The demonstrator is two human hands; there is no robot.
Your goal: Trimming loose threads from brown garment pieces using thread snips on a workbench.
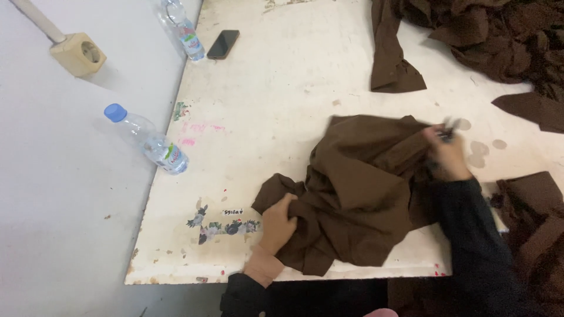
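Note:
A crumpled brown garment (358,188) lies on the worn white table (282,100) near its front edge. My left hand (276,226) grips a bunched fold at the garment's lower left. My right hand (447,154), blurred by motion, is at the garment's upper right edge and holds a small dark tool (451,126), which looks like scissors or snips. Both my forearms wear dark sleeves.
A heap of brown cloth (499,41) covers the table's back right, with more pieces at the right edge (537,205). A black phone (223,44) and a plastic bottle (183,32) lie at the back left. Another bottle (150,141) and a wall socket (79,54) sit to the left.

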